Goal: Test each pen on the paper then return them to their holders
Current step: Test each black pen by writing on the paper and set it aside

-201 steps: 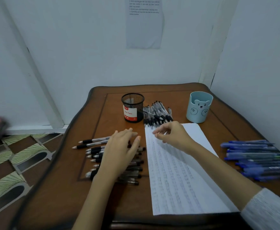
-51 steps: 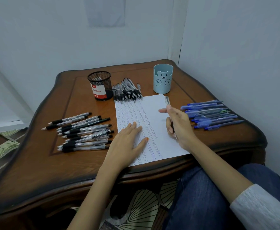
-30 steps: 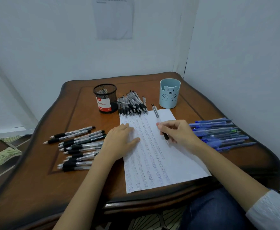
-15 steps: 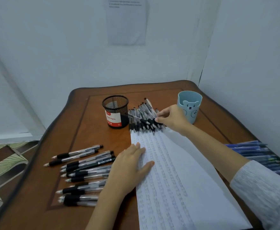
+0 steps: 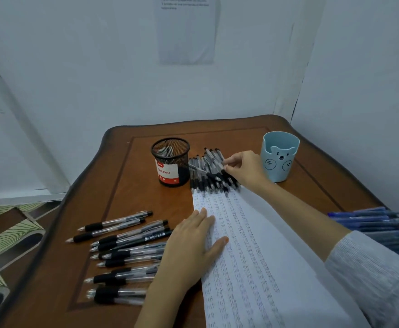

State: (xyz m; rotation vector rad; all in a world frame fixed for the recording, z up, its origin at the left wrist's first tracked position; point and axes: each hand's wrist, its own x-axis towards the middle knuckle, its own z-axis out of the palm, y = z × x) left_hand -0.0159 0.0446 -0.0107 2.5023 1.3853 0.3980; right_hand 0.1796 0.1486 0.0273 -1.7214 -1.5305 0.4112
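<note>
Now right hand (image 5: 245,171) pinches a pen (image 5: 229,177), tip toward paper (image 5: 260,252).

There's the left hand (image 5: 193,245), flat and palm down on the left edge of the paper (image 5: 253,245). Its fingers are straight, close together and pointing away from the body, and the thumb is splayed out to the right. Its forearm is bare, coming up from the bottom edge. The right arm is stretched well forward from the lower right, with a pale ribbed sleeve (image 5: 371,268) to mid-forearm and the wrist bare. The right hand (image 5: 243,169) sits knuckles up with fingers curled, forefinger and thumb reaching left to pinch a pen (image 5: 218,164). The hands are well apart, the right far ahead.
</note>
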